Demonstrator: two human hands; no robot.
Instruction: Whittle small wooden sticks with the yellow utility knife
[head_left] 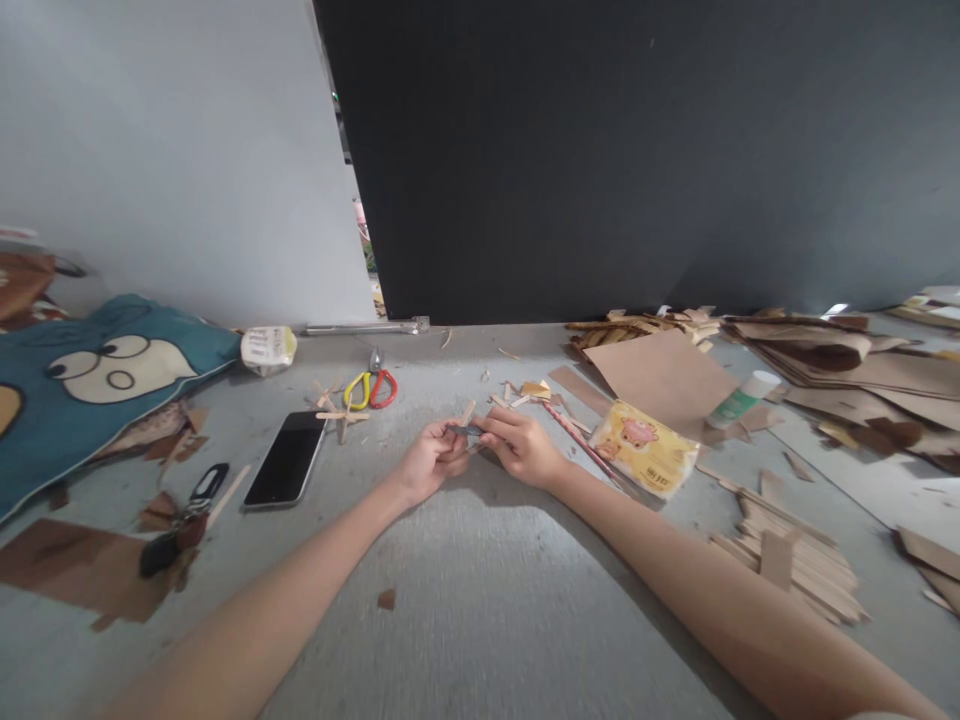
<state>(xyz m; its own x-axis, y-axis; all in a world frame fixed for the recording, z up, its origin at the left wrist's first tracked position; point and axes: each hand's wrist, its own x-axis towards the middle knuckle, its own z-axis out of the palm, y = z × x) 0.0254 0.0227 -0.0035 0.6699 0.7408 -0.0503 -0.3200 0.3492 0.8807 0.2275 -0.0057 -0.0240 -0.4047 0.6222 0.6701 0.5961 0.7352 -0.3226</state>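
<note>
My left hand [433,463] and my right hand [523,447] meet above the middle of the table, both with fingers closed in a pinch. Between their fingertips is a small flat dark grey piece [466,430], too small to tell its kind. A pale wooden sliver [469,411] shows just behind the fingertips; whether it is held I cannot tell. Beyond the hands lie small wood and paper scraps [525,393]. To the left rest wire cutters [370,383] with one yellow and one red handle, beside several crossed wooden sticks [345,415].
A phone [286,460], keys [184,525] and a blue cartoon cushion [112,385] lie left. On the right are a yellow tissue pack [646,447], a glue stick [742,400], brown paper [660,375] and stacked wooden sticks [795,560]. A dark panel [645,160] stands behind.
</note>
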